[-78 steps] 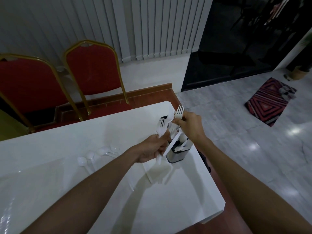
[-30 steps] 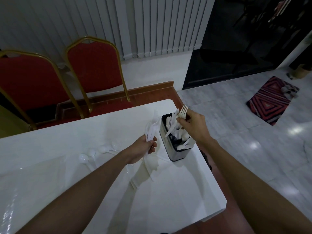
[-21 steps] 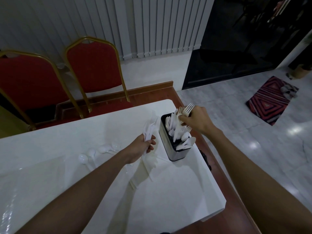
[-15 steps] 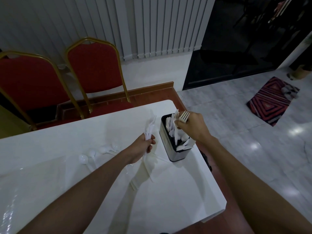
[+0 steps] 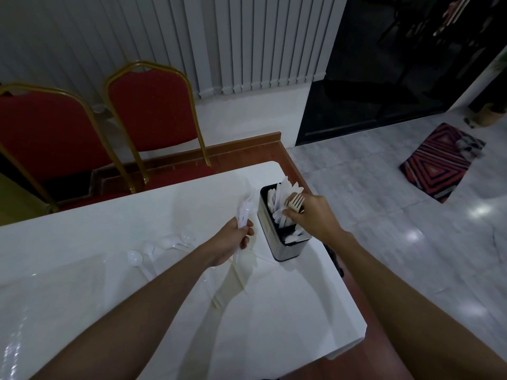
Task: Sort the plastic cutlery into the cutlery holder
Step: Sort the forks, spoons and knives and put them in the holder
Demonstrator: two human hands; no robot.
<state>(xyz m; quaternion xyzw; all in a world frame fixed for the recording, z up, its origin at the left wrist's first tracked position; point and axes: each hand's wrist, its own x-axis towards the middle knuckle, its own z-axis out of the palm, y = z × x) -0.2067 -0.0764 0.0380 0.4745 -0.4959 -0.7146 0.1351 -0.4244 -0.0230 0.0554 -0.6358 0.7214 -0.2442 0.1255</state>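
Pinching a white plastic fork (image 5: 295,202) tines-up at the mouth of the steel cutlery holder (image 5: 270,238) near the table's (image 5: 288,311) 2 o'clock edge, the right hand (image 5: 314,216) is hovering over its filled compartments while the left hand (image 5: 229,244), at the holder's 9 o'clock, is gripping a bundle of forks (image 5: 244,211) upright.
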